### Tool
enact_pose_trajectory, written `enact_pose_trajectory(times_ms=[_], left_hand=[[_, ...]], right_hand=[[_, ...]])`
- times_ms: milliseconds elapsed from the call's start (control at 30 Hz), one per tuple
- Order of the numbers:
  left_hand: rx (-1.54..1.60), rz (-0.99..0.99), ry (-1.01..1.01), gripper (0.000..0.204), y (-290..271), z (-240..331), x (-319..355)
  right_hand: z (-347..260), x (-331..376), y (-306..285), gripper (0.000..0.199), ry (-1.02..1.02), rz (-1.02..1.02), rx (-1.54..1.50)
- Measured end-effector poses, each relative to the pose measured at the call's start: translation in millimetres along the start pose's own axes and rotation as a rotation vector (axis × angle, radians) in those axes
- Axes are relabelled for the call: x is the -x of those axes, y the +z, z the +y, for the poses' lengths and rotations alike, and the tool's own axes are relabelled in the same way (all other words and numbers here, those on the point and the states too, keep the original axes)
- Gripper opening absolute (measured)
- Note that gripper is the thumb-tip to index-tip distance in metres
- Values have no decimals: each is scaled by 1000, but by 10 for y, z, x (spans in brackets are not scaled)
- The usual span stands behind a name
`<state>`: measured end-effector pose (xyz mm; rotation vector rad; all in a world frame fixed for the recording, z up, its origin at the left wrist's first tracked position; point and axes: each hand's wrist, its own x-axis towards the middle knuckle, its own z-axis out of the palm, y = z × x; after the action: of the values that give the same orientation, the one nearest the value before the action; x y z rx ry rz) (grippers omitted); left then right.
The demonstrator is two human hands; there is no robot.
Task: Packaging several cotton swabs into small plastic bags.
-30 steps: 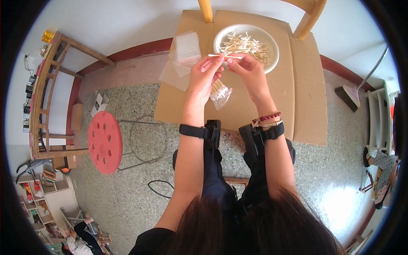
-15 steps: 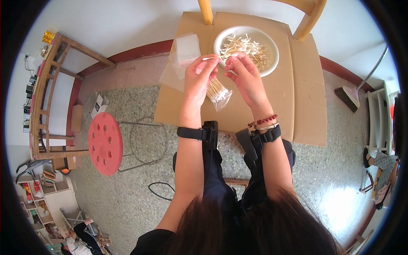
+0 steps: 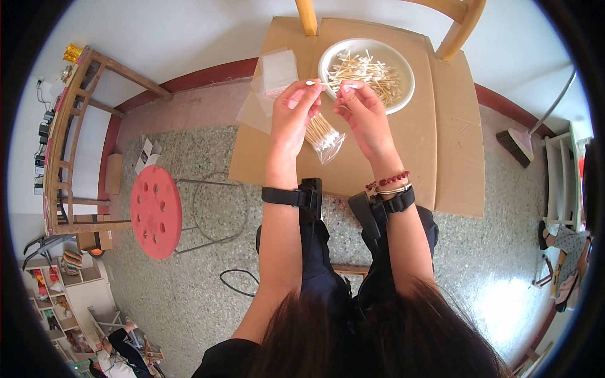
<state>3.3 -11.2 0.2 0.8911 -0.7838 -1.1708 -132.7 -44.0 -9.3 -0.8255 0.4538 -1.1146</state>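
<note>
My left hand (image 3: pixel 292 120) and my right hand (image 3: pixel 361 114) are raised close together over the cardboard, both with fingers closed in a pinch. Between them is a thin cotton swab (image 3: pixel 322 83), white-tipped, held near its two ends; whether it is a single swab I cannot tell. Below my left hand a clear plastic bag (image 3: pixel 329 151) full of cotton swabs shows its white tips; my palm hides its other end. Just beyond my right hand stands a white bowl (image 3: pixel 410 88) with a heap of loose cotton swabs (image 3: pixel 368 70).
Flat clear bags (image 3: pixel 278 68) lie left of the bowl on the brown cardboard (image 3: pixel 403 160). A wooden chair (image 3: pixel 463 31) stands behind it. To the left are a red round stool (image 3: pixel 155 211) and a wooden frame (image 3: pixel 79 138); a broom (image 3: pixel 517 145) leans at right. Other people sit at both lower edges.
The swab's left tip has shifted slightly right and up, its right tip slightly down. My hands have barely moved, and the bag and bowl look the same.
</note>
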Motion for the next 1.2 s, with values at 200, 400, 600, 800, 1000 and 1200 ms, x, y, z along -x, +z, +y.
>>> enact_pose_trajectory(times_ms=[200,400,600,800,1000,1200], left_hand=[[-124,81,108,19,107,23,14],[-941,199,641,25,112,-56,-2],[-859,116,516,14,114,-111,-4],[-240,-23,295,12,82,-85,-14],[-156,-77,133,18,-5,-36,18],[-151,-83,124,18,-6,-12,18]], right_hand=[[12,-7,7,13,-25,35,6],[2,-18,40,14,-310,282,659],[20,17,88,20,-414,240,913],[113,-60,19,20,-406,101,527],[27,4,81,15,-328,24,314],[-47,15,95,8,-281,45,268]])
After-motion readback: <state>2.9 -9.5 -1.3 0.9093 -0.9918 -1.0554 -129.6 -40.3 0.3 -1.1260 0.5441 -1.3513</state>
